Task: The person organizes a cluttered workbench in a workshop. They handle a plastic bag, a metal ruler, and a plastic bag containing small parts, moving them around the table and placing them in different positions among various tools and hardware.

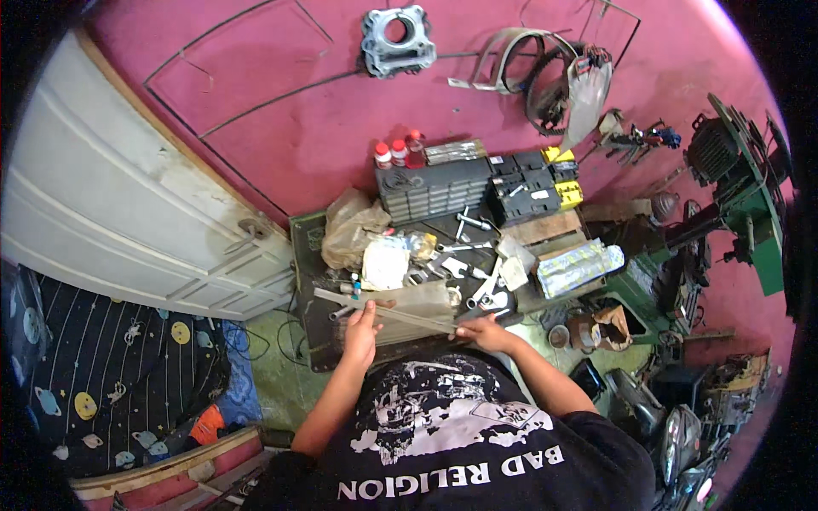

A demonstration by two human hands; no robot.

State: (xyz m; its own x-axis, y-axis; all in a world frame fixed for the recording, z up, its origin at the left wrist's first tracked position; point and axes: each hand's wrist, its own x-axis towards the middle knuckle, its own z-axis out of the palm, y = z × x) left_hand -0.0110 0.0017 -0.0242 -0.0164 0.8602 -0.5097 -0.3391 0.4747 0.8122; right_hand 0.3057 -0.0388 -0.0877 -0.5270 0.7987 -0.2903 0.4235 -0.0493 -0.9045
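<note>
A long, narrow, flat grey strip [409, 318] slants across the front of the workbench, and its wider far-left end points away from me. My left hand [361, 334] is closed on it near the middle, with thumb and fingers pinching it. The right end is gripped by my right hand [487, 334]. Under the strip lies a greyish flat panel [426, 298] on the dark bench top. Close to the strip's left end are a small blue-capped bottle [355, 285] and a short metal tube [339, 313].
Wrenches [464, 248] and a T-handle tool [465, 223] lie beyond the panel. Behind them stand a grey drawer cabinet [434, 192] and black-and-yellow boxes [532, 192]. A foil-wrapped bundle [581, 267] is right, a crumpled plastic bag [348, 226] left, beside the white door [145, 196].
</note>
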